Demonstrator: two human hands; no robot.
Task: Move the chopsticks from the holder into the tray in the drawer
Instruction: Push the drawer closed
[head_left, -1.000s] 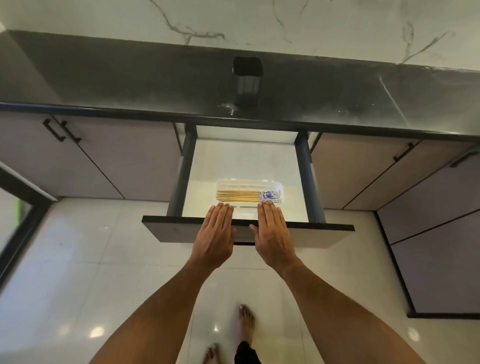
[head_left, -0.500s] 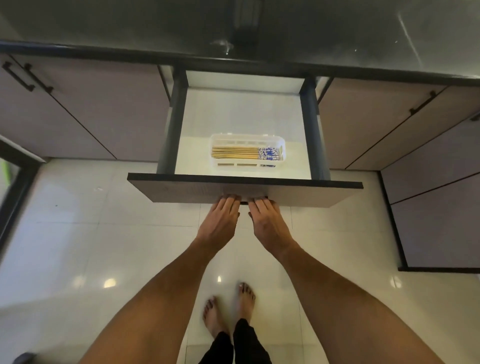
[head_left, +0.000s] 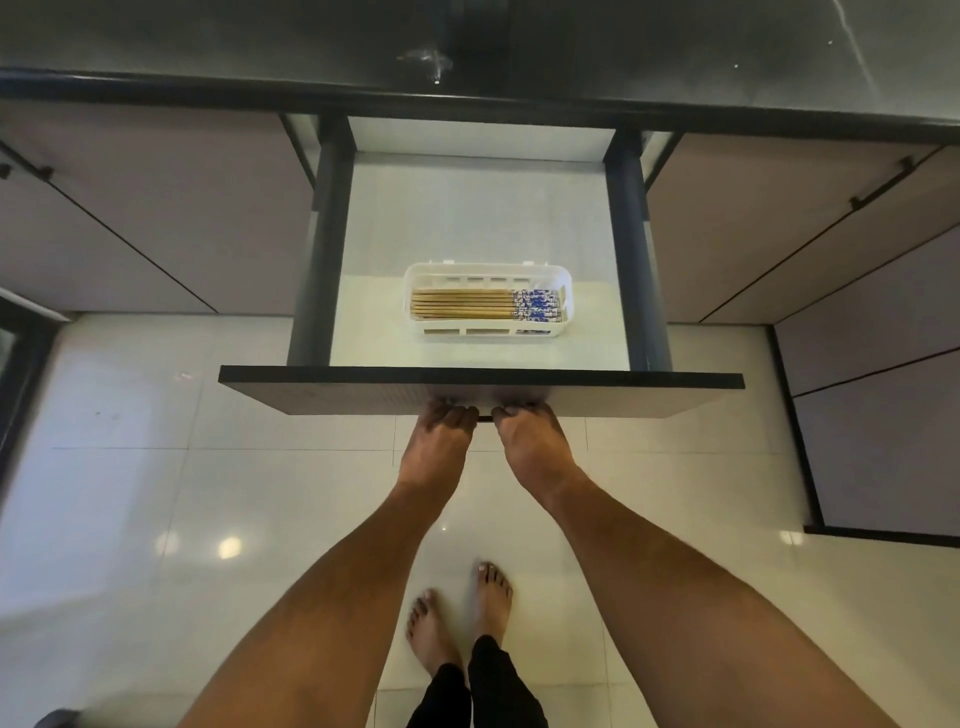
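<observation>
Several wooden chopsticks with blue-and-white patterned ends lie side by side in a white slotted plastic tray. The tray rests on the pale floor of the open drawer, towards its front. My left hand and my right hand are side by side at the lower edge of the dark drawer front, fingers curled onto that edge with the fingertips hidden under it. Only the blurred dark base of the holder shows, at the top of the view on the countertop.
The dark countertop runs across the top. Closed cabinet doors flank the drawer at the left and right. My bare feet stand on the glossy tiled floor below the drawer front.
Both hands came off the drawer front's top edge, beside the tray, and dropped to its lower edge. The view tilted down, so the holder has almost left the frame.
</observation>
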